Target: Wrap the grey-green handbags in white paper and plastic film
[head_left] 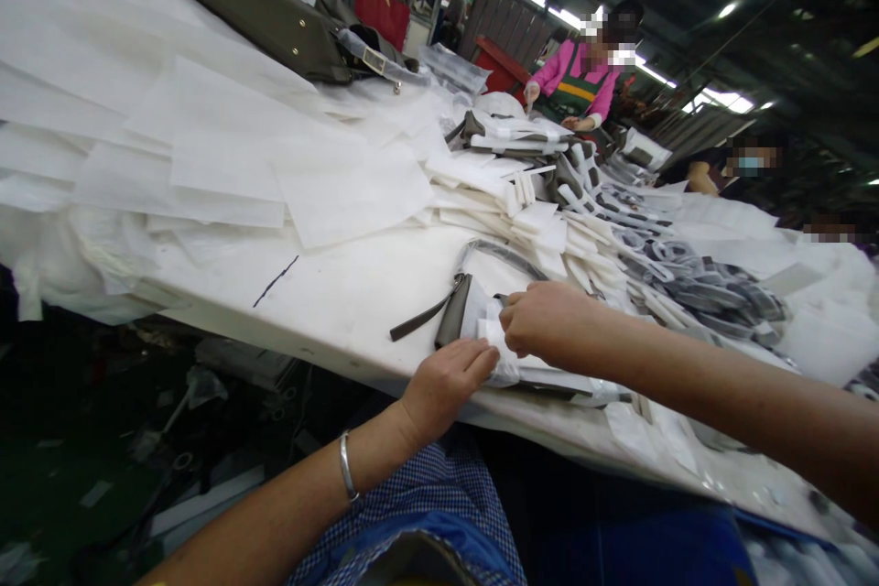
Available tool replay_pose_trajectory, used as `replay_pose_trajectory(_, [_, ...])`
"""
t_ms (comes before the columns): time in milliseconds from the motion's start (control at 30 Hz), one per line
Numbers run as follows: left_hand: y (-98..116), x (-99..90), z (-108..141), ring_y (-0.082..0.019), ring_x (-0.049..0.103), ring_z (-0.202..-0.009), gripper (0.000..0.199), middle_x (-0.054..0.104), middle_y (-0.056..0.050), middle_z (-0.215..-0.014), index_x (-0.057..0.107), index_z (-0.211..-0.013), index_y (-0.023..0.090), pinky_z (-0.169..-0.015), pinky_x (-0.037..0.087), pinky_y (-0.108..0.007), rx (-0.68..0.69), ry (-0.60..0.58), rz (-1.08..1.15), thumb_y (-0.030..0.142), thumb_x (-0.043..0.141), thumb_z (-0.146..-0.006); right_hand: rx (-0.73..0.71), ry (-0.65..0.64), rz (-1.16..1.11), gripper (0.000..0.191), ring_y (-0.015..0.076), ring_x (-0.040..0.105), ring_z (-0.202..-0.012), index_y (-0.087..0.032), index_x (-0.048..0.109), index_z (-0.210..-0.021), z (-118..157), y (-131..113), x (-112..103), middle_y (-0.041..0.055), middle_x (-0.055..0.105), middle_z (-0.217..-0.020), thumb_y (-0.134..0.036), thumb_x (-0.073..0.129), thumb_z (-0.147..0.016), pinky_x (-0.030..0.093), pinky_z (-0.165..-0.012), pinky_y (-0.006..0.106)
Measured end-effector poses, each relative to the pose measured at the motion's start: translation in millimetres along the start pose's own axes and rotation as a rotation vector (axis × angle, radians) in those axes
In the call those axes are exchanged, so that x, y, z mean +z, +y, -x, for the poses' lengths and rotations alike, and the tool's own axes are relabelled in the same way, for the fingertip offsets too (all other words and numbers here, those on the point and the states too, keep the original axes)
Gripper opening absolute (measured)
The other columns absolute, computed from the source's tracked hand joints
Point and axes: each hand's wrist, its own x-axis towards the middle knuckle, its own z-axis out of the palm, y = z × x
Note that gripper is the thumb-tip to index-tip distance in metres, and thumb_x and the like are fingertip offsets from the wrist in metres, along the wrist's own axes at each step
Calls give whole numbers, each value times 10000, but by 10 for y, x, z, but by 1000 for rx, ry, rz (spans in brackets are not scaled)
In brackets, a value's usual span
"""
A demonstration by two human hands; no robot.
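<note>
A small dark olive handbag (453, 319) lies on the white table near its front edge, partly covered with white wrapping and clear plastic. Its plastic-wrapped handle (504, 253) arches away from me, and a dark strap end (420, 322) sticks out to the left. My left hand (450, 385) grips the bag's near side, fingers together over the white wrapping and thumb hidden. Over the bag's top, my right hand (542, 319) is closed with bent fingers; a dark bit shows beside them, but what they pinch is hidden.
White sheets (343, 179) cover the table's left part. Behind the bag lie stacked white foam strips (549, 224) and a pile of wrapped grey straps (714, 288). A larger olive bag (254, 5) rests at back left. A co-worker in pink sleeves (580, 82) stands across the table.
</note>
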Motion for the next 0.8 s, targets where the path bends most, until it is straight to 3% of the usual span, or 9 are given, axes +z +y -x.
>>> replay_pose_trajectory(167, [-5, 23, 11, -179, 679, -1077, 219, 716, -85, -1121, 576, -1158, 148, -998, 545, -317, -4, -1, -9, 117, 584, -941, -14, 30, -21, 94, 249, 644, -997, -210, 779, -812, 1, 26, -26, 79, 757, -887, -186, 700, -857, 377, -724, 328])
replay_pose_trajectory(300, [-13, 45, 28, -188, 683, -1063, 217, 716, -84, -1133, 575, -1171, 153, -979, 557, -327, 5, 16, -20, 130, 562, -955, 128, 42, -98, 143, 212, 691, -833, -293, 786, -933, 13, 105, -15, 39, 770, -900, -244, 663, -880, 334, -603, 290])
replay_pose_trajectory(400, [-18, 42, 29, -198, 690, -1045, 221, 716, -87, -1138, 572, -1180, 150, -960, 570, -338, 11, 22, -25, 120, 533, -964, 152, 80, -178, 143, 206, 697, -831, -343, 786, -939, -9, 191, 18, 1, 776, -886, -289, 683, -857, 307, -578, 272])
replay_pose_trajectory(567, [-23, 36, 25, -191, 697, -1037, 226, 722, -92, -1126, 578, -1179, 157, -974, 570, -346, 6, 36, -7, 115, 527, -963, 186, 102, -251, 120, 200, 695, -878, -343, 792, -912, -95, 279, 113, -16, 780, -890, -306, 704, -839, 316, -598, 266])
replay_pose_trajectory(800, [-14, 27, 8, -204, 688, -1075, 246, 722, -100, -1136, 577, -1200, 140, -992, 568, -363, 17, 38, 15, 107, 523, -962, 248, 91, -353, 122, 177, 687, -781, -325, 802, -890, -127, 332, 157, -20, 780, -824, -338, 724, -797, 302, -564, 259])
